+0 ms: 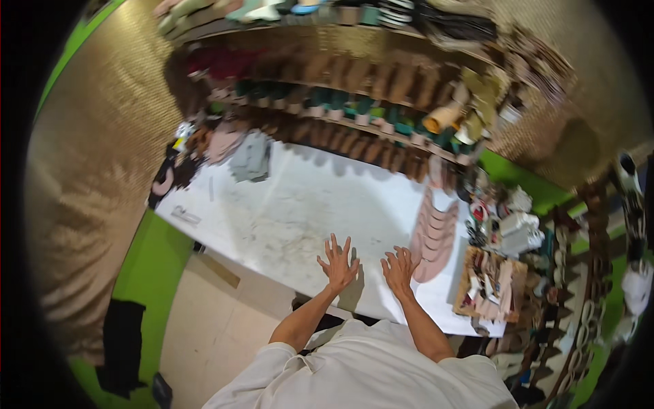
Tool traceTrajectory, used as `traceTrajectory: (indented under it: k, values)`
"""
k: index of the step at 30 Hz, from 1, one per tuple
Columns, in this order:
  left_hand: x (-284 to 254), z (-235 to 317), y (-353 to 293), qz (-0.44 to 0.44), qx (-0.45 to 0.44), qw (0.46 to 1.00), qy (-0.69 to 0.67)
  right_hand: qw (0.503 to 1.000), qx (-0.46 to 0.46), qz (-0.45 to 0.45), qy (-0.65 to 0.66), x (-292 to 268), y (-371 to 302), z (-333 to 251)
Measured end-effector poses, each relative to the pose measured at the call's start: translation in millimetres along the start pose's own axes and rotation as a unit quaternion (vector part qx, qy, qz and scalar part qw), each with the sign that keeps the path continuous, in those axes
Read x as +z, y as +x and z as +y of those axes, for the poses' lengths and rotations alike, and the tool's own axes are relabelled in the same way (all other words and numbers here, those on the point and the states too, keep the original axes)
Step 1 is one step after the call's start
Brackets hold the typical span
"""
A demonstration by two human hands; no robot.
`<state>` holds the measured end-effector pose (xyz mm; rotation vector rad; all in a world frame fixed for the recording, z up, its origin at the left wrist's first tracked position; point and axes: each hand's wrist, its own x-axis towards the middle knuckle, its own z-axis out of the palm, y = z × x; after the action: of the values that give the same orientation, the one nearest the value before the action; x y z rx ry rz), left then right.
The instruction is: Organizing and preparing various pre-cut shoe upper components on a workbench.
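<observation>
The undersides of both hands are hidden, so I cannot tell if they touch the white table [306, 184]. At twelve o'clock, the shelves [368, 127] and their brown shoe-like forms [340, 142] are blurred, and the top row is cut off by the upper edge. The left hand [338, 264] has its fingers spread and released; the right hand [400, 270] has fingers apart, slightly bent, with nothing visible in grasp. Just beside the right hand, at one o'clock, the pink pieces [436, 235] lie on the table, flat, with rounded ends, overlapping in one column. At three o'clock from it, a brown tray [519, 274] carries small mixed items, difficult to separate. At ten o'clock from the left hand, a small grey mark [185, 215] is too unclear for reading.
</observation>
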<state>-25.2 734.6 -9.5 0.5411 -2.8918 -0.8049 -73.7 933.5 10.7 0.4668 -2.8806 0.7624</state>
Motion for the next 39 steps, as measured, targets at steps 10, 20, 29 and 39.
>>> traceTrajectory:
  k: [10,20,29,39]
  values:
    - [-171.5,-233.1,-42.5,0.102,-0.166,0.98,-0.028,0.985,-0.147,-0.064,0.071,119.4,18.1,-249.4]
    - [-292.8,-389.1,-54.6,0.177,-0.233,0.956,-0.001,0.973,-0.198,-0.065,0.095,201.1,48.5,-411.1]
    - [-340.5,-454.7,1.4,0.171,-0.19,0.967,0.003,0.976,-0.206,-0.026,0.066,255.0,145.0,-479.3]
    - [-410.9,-508.8,154.6,0.082,-0.081,0.993,0.026,0.979,-0.19,0.035,0.061,335.1,340.3,-560.7]
